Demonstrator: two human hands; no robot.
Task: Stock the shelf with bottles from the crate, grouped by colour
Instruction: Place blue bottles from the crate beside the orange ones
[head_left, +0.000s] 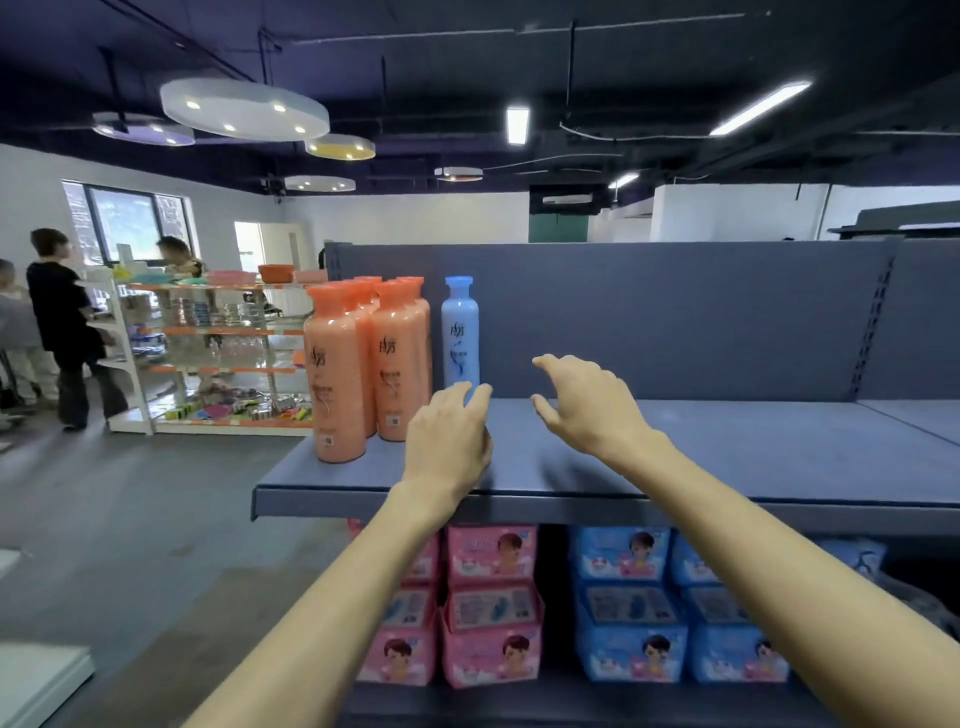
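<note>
Orange bottles (363, 358) left (blue bottle (460, 332) beside)

Bright, even light fills the shop from round ceiling lamps (244, 109) and two strip lights (758, 108), which burn out to pure white against the dark ceiling. A window (127, 221) at far left and a doorway (249, 244) are overexposed as well. Both hands (449, 441) cast soft shadows on the grey shelf (727, 452); the tier below sits in dimmer light. The wide-angle lens bends the shelf edge and stretches the forearms toward the lower corners. Fine detail is soft throughout, with labels on the orange bottles (335, 374) smeared and the distant people (57, 322) blurred.
</note>
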